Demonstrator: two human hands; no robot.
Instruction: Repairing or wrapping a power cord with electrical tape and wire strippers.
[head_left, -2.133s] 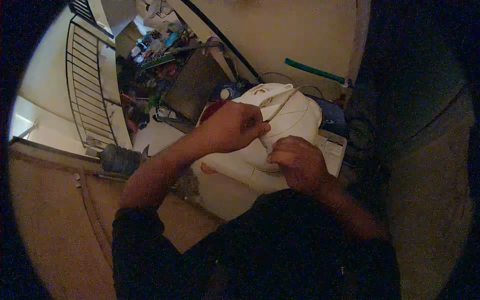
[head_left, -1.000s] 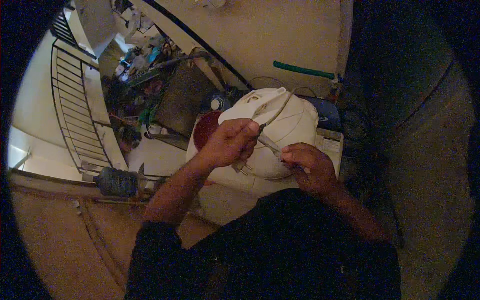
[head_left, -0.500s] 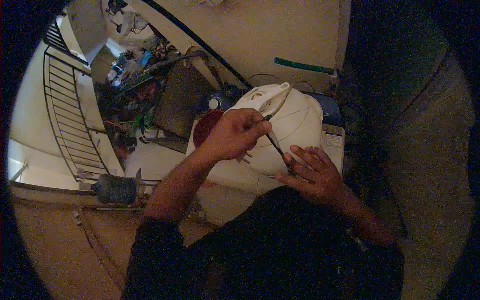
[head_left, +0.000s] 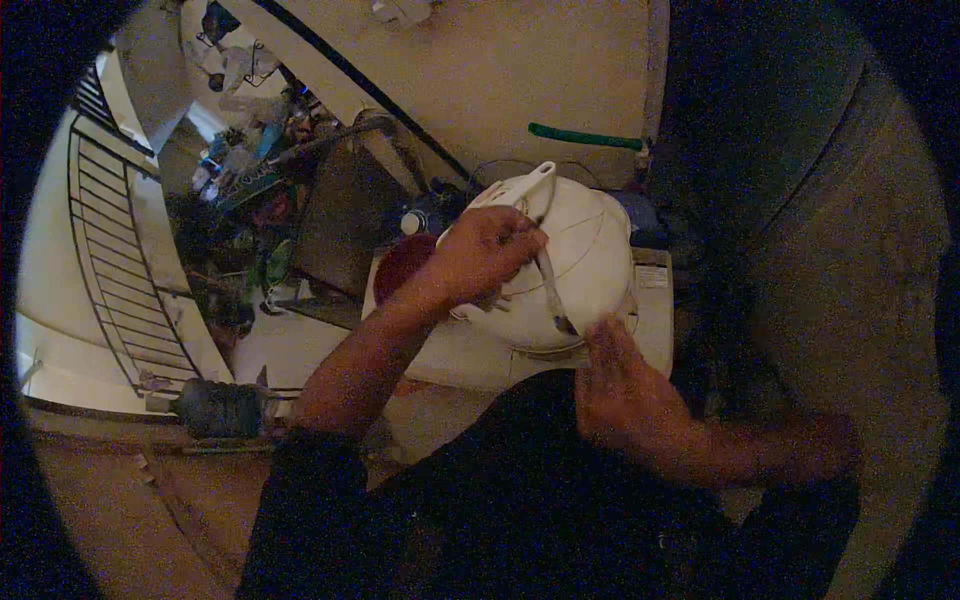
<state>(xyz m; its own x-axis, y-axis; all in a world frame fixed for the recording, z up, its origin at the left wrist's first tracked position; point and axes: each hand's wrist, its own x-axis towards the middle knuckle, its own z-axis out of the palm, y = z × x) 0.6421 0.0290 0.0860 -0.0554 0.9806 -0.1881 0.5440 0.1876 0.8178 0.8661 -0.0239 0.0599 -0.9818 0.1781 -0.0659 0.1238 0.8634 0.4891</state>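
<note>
My left hand (head_left: 490,252) is closed in a pinch around a thin strip, pale with dark parts (head_left: 549,280), which looks like a cord or a piece of tape. The strip slants down to the right and ends in a dark tip. Close to that tip is my right hand (head_left: 630,385), smeared by motion; whether its fingers grip the end cannot be made out. Beneath both hands sits a large white rounded object (head_left: 590,250) with a looped end at the top and a thin dark line across it. Its kind is unclear in the dim light.
The white object rests on a pale, box-like surface (head_left: 652,330). Left of it are a dark red round thing (head_left: 405,270) and a dark bottle with a white cap (head_left: 412,222). A blue water jug (head_left: 220,408) lies farther left, near a black railing (head_left: 130,250). Clutter (head_left: 250,150) fills the far left.
My right hand has swung down, its spread fingers now drawn together and blurred near the strip's lower end. The strip hangs more steeply. My left hand keeps its pinch, and the view has shifted slightly.
</note>
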